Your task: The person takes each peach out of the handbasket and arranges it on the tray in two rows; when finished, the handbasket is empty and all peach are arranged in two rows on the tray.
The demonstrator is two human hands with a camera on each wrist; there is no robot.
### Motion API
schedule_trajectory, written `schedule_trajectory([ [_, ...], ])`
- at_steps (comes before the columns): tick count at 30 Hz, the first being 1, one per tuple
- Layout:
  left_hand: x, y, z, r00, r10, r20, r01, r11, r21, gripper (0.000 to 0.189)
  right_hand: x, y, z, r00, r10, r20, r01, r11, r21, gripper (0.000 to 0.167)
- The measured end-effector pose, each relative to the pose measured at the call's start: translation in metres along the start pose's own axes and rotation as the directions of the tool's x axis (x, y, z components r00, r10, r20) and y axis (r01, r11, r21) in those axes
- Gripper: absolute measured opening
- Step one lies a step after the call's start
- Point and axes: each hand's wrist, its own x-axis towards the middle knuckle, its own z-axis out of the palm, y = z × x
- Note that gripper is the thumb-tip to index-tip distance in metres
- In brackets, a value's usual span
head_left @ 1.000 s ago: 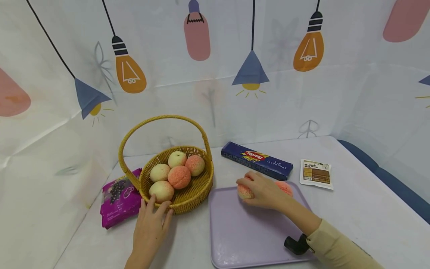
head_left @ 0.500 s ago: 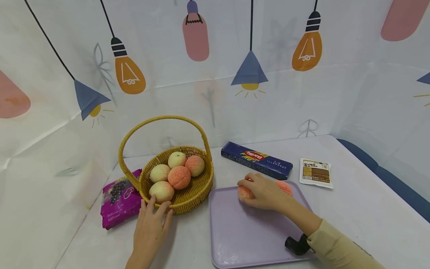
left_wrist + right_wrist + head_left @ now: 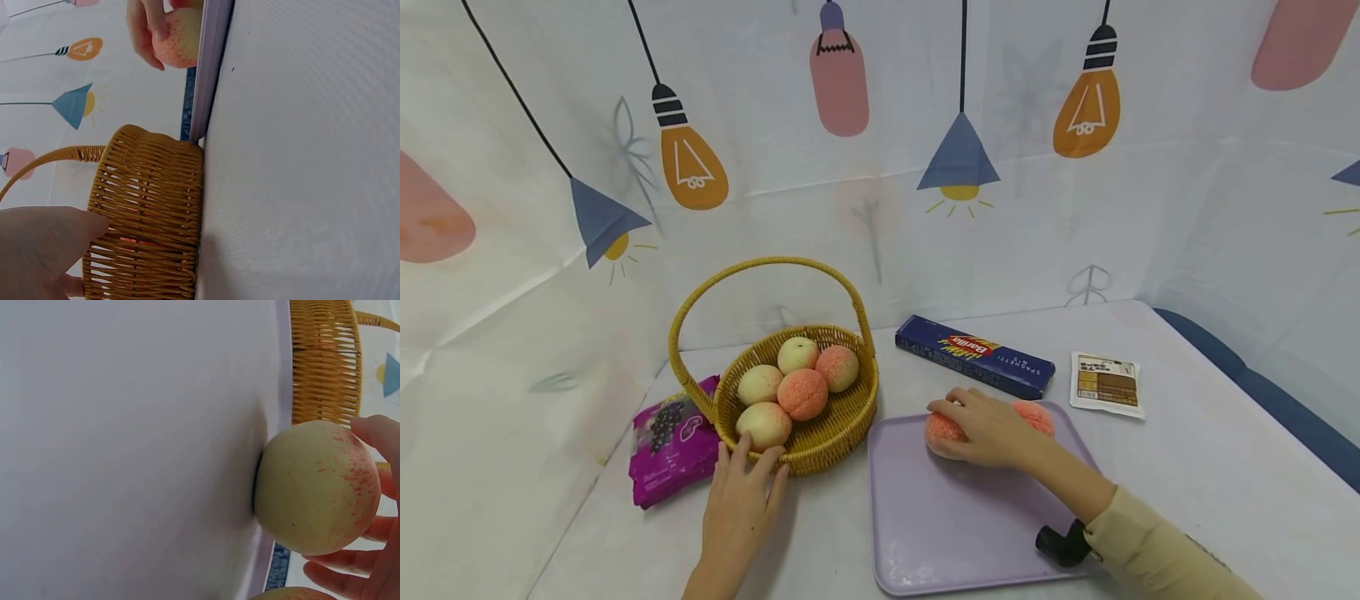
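Observation:
In the head view, my right hand [image 3: 988, 429] has its fingers and thumb around a peach [image 3: 943, 435] on the lilac tray [image 3: 955, 533]. The right wrist view shows this peach [image 3: 315, 487] from its pale side, touching the tray. A second peach [image 3: 1034, 417] lies on the tray, partly hidden behind the right hand. My left hand [image 3: 737, 508] holds the near rim of the wicker basket [image 3: 827, 450], one fingertip touching a pale peach [image 3: 764, 425] inside. From the left wrist, a digit of the left hand [image 3: 44, 244] lies against the basket's outer wall. Several peaches, pale and red, fill part of the basket.
A purple grape-printed packet [image 3: 672, 450] lies left of the basket, against it. Behind the tray are a blue spaghetti box [image 3: 974, 357] and a small white-and-brown packet [image 3: 1107, 385]. The basket's tall handle [image 3: 767, 262] arches upward. A black piece [image 3: 1063, 546] sits beside the right sleeve.
The peach under my right hand has turned, showing more red toward the head camera, and has shifted slightly left. The left hand stays at the basket.

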Motion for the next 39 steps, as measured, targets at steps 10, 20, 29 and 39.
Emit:
schedule_trajectory([
  [10,0.000,-0.001,0.001,1.000,-0.001,-0.003,0.001,1.000,0.005,0.025,0.003,0.000,0.001,1.000,-0.020,0.001,0.020,1.000,0.004,0.046],
  [20,0.001,-0.001,0.000,1.000,-0.002,-0.003,0.002,1.000,-0.001,0.025,0.008,-0.002,0.004,0.999,-0.046,-0.023,0.046,0.999,-0.005,0.039],
  [29,0.001,0.000,-0.002,1.000,0.002,0.001,-0.002,1.000,0.004,0.024,0.015,-0.006,0.007,0.998,-0.063,-0.027,0.063,0.998,0.005,0.038],
  [39,0.002,0.001,-0.002,1.000,-0.004,0.003,0.004,1.000,0.006,0.024,0.027,-0.014,0.009,0.995,-0.098,-0.026,0.097,0.994,-0.053,0.035],
])
